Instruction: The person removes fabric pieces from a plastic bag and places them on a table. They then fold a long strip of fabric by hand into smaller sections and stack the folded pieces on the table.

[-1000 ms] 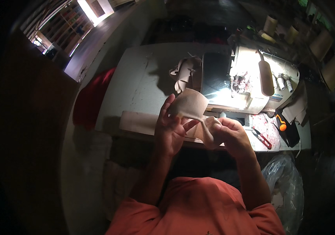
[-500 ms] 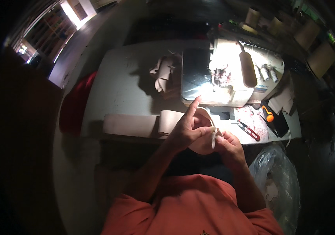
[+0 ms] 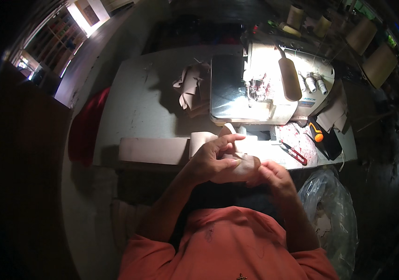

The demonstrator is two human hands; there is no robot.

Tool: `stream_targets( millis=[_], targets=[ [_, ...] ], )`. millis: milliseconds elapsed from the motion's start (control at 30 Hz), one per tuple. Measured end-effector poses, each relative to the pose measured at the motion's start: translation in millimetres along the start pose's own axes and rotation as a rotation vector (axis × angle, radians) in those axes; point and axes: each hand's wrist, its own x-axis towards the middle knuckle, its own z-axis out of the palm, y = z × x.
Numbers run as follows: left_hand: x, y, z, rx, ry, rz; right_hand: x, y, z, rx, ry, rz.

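A pale beige-pink fabric band point(image 3: 232, 174) is held between both hands in front of the table's near edge. My left hand point(image 3: 211, 159) pinches it from the left, thumb on top and index finger stretched over the upper edge. At its right end, the fingers of my right hand point(image 3: 275, 175) are pinched on the cloth. The band looks curved into a loop; its underside is hidden. Beside my left hand lie a folded band point(image 3: 201, 143) and a long flat strip point(image 3: 153, 150) of similar fabric. Beyond the hands stands a lit sewing machine point(image 3: 274, 112).
Red-handled thread snips point(image 3: 294, 154) and an orange-and-black tool point(image 3: 318, 137) lie right of the machine's front. Crumpled fabric pieces point(image 3: 194, 86) rest left of it. A clear plastic bag point(image 3: 332, 214) hangs at the right. Thread cones point(image 3: 295, 17) stand behind.
The fabric loop has been turned and lowered, so its outer face now shows. My left index finger has bent down to the right; my right hand has shifted slightly right along the cloth.
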Motion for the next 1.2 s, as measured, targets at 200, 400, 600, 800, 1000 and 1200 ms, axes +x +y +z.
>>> stream_targets(
  millis=[200,400,600,800,1000,1200],
  targets=[
    [-2.9,6.6,-1.2,0.112,0.013,-0.019,20.0,-1.7,-84.7,-1.333,0.504,-0.302],
    [3.0,12.2,4.3,0.027,0.002,-0.042,22.2,11.6,-114.0,-1.186,0.394,-0.143],
    [7.4,11.2,7.2,0.038,0.031,-0.043,16.0,-5.5,-89.3,-0.839,0.345,-0.097],
    [7.1,10.6,4.7,-0.1,0.044,-0.077,9.2,-27.1,-44.5,-0.291,-0.016,-0.053],
    [6.8,15.8,6.2,-0.186,0.03,-0.069,22.4,-34.2,-16.9,-0.409,-0.101,-0.122],
    [5.9,3.6,8.1,-0.151,-0.159,-0.191,17.6,-30.5,-14.1,-0.319,-0.076,-0.074]
  ],
)
